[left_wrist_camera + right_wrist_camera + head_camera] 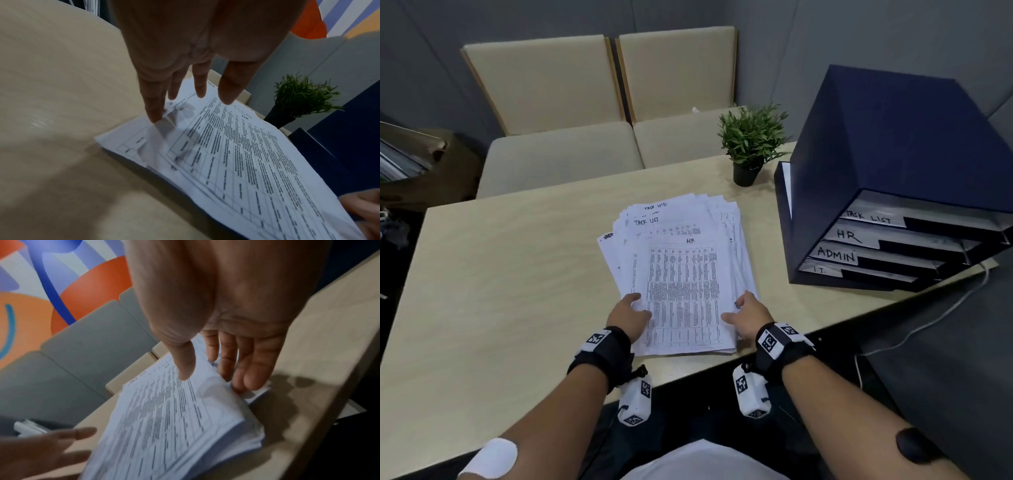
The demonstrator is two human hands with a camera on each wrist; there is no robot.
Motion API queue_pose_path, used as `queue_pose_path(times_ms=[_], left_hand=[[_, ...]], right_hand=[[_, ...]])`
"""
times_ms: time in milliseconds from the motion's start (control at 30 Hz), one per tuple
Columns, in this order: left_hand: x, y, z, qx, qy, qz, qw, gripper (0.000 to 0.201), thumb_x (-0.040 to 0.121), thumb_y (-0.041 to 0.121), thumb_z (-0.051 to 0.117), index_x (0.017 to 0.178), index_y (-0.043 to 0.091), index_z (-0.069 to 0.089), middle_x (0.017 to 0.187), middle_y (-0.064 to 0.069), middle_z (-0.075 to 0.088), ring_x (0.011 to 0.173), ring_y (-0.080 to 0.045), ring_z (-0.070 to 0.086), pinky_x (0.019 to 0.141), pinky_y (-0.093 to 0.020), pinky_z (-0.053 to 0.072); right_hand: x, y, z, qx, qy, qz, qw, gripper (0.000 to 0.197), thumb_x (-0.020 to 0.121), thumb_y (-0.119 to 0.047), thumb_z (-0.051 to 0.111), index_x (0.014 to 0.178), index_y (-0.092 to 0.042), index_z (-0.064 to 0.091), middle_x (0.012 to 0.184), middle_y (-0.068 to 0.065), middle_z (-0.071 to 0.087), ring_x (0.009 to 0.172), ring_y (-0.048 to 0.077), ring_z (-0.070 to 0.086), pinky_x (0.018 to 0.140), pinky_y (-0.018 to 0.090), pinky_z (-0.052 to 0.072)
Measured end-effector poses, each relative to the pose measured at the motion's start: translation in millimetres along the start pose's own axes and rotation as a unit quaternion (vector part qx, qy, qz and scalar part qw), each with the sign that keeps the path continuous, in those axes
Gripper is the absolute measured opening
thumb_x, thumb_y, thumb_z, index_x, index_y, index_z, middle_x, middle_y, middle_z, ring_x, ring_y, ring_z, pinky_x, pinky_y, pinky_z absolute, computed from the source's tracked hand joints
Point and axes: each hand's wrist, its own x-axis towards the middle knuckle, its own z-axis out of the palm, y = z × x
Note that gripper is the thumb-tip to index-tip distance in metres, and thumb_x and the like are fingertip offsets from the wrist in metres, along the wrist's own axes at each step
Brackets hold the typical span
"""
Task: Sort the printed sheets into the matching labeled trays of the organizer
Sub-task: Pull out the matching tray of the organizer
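White printed sheets (pixel 681 270) lie fanned in a loose stack on the pale wood counter (pixel 510 274), directly in front of a seated person, with a page headed "HR" uppermost and two pages marked "TASK LIST" peeking out behind it, so each heading can be read before it is filed. The left hand (pixel 628 313) rests with straight, slightly spread fingers on the stack's near left edge, apparently steadying it. The right hand (pixel 748 313) brackets the near right edge, thumb laid on the top page and fingers extended against the side of the pile, seemingly to peel off the HR page; it has no sheet pinched yet. Well apart to the right stands the dark blue organizer (pixel 887 164), its open front angled toward the person, its trays labelled TASK LIST, HR, ADMIN and IT from top to bottom. A small potted plant (pixel 751 144) sits between the stack and the organizer's back corner
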Motion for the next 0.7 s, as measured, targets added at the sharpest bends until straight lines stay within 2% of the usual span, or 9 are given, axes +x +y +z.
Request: queue_pose_path(times_ms=[100, 200, 267, 333, 367, 433, 533, 600, 700], left_hand=[[-1, -5, 0, 0.009, -0.033, 0.014, 0.999, 0.052, 0.091, 0.015, 0.057, 0.141, 0.013, 0.041, 0.147, -0.011, 0.041, 0.131, -0.029, 0.043, 0.105, -0.035, 0.035], [-1, -6, -1, 0.017, -0.049, 0.022, 0.998, 0.052, 0.092, 0.017, 0.057, 0.141, 0.014, 0.041, 0.146, -0.012, 0.042, 0.13, -0.028, 0.044, 0.105, -0.034, 0.035], [-1, -7, -3, 0.011, -0.052, 0.021, 0.998, 0.053, 0.092, 0.016, 0.056, 0.142, 0.014, 0.04, 0.145, -0.014, 0.042, 0.13, -0.028, 0.044, 0.104, -0.034, 0.035], [1, -7, -8, -0.003, -0.054, 0.02, 0.998, 0.054, 0.092, 0.015, 0.056, 0.143, 0.014, 0.037, 0.146, -0.014, 0.041, 0.13, -0.029, 0.044, 0.103, -0.035, 0.036], [3, -6, -11, -0.015, -0.052, 0.02, 0.998, 0.055, 0.092, 0.016, 0.056, 0.143, 0.015, 0.036, 0.146, -0.014, 0.041, 0.129, -0.03, 0.045, 0.101, -0.035, 0.039], [4, -2, -16, -0.05, -0.044, 0.024, 0.998, 0.058, 0.093, 0.017, 0.056, 0.145, 0.016, 0.032, 0.146, -0.013, 0.041, 0.125, -0.03, 0.048, 0.092, -0.034, 0.044], [4, 14, -19, -0.102, -0.03, 0.046, 0.993, 0.062, 0.094, 0.018, 0.055, 0.148, 0.017, 0.025, 0.141, -0.011, 0.044, 0.117, -0.028, 0.051, 0.083, -0.032, 0.042], [4, 25, -18, -0.152, -0.034, 0.057, 0.986, 0.065, 0.094, 0.016, 0.054, 0.149, 0.019, 0.019, 0.137, -0.013, 0.047, 0.109, -0.029, 0.055, 0.085, -0.038, 0.048], [0, 40, -14, -0.205, -0.021, 0.079, 0.975, 0.067, 0.092, 0.008, 0.054, 0.148, 0.019, 0.019, 0.129, -0.014, 0.056, 0.106, -0.032, 0.06, 0.093, -0.044, 0.05]], right_hand=[[-8, -4, 8, -0.04, 0.038, -0.014, 0.998, 0.033, 0.088, -0.024, 0.066, 0.098, -0.014, 0.037, 0.093, 0.001, 0.045, 0.081, 0.019, 0.045, 0.069, 0.025, 0.035], [-11, -6, 10, -0.049, 0.063, -0.031, 0.996, 0.03, 0.09, -0.014, 0.061, 0.078, -0.015, 0.033, 0.072, -0.001, 0.036, 0.065, 0.019, 0.037, 0.053, 0.026, 0.027], [-12, -3, 3, -0.023, 0.061, -0.052, 0.997, 0.024, 0.089, -0.008, 0.056, 0.076, -0.013, 0.037, 0.077, 0.002, 0.04, 0.074, 0.029, 0.044, 0.06, 0.028, 0.03], [-19, 1, -9, 0.047, 0.06, -0.066, 0.995, 0.007, 0.09, -0.004, 0.053, 0.087, -0.01, 0.052, 0.092, 0.007, 0.053, 0.087, 0.029, 0.056, 0.068, 0.026, 0.038], [-21, 5, -15, 0.088, 0.059, -0.066, 0.992, 0.01, 0.091, -0.004, 0.053, 0.087, -0.013, 0.055, 0.096, 0.01, 0.06, 0.085, 0.027, 0.058, 0.068, 0.026, 0.041], [-24, 14, -24, 0.151, 0.064, -0.058, 0.985, 0.018, 0.09, -0.005, 0.053, 0.08, -0.019, 0.057, 0.094, 0.017, 0.068, 0.072, 0.025, 0.06, 0.066, 0.031, 0.046], [-25, 27, -30, 0.212, 0.063, -0.051, 0.974, 0.006, 0.081, -0.017, 0.056, 0.082, -0.021, 0.06, 0.089, 0.02, 0.07, 0.068, 0.029, 0.061, 0.065, 0.045, 0.05], [-29, 29, -31, 0.242, 0.05, -0.051, 0.968, 0.008, 0.075, -0.023, 0.057, 0.083, -0.021, 0.06, 0.093, 0.023, 0.069, 0.07, 0.03, 0.059, 0.066, 0.048, 0.046], [-44, 25, -36, 0.281, 0.036, -0.072, 0.956, 0.003, 0.085, -0.01, 0.058, 0.086, -0.013, 0.058, 0.097, 0.029, 0.068, 0.076, 0.031, 0.059, 0.07, 0.048, 0.042]])
